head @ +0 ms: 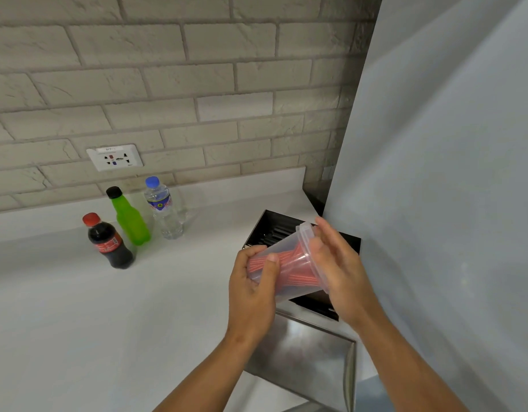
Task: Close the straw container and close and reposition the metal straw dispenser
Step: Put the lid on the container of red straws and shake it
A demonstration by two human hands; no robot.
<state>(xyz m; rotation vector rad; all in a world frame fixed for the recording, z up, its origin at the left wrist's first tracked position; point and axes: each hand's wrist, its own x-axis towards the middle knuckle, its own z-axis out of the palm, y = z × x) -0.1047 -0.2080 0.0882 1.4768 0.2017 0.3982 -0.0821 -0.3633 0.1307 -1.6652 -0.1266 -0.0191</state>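
My left hand [250, 288] grips the container [286, 267] over the open dispenser [304, 340], my flat right hand [335, 263] pushes the lid [308, 248]; I should press evenly around the rim.

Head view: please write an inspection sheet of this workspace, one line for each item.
Surface: white counter, bare at front.
Job's things: clear straw container with red straws, held tilted, lid at its mouth; metal straw dispenser open beneath.
Clutter: cola bottle, green bottle, water bottle.
Grippers: left hand grips container; right hand presses lid.
Cables: nothing seen.
Surroundings: brick wall, wall socket.
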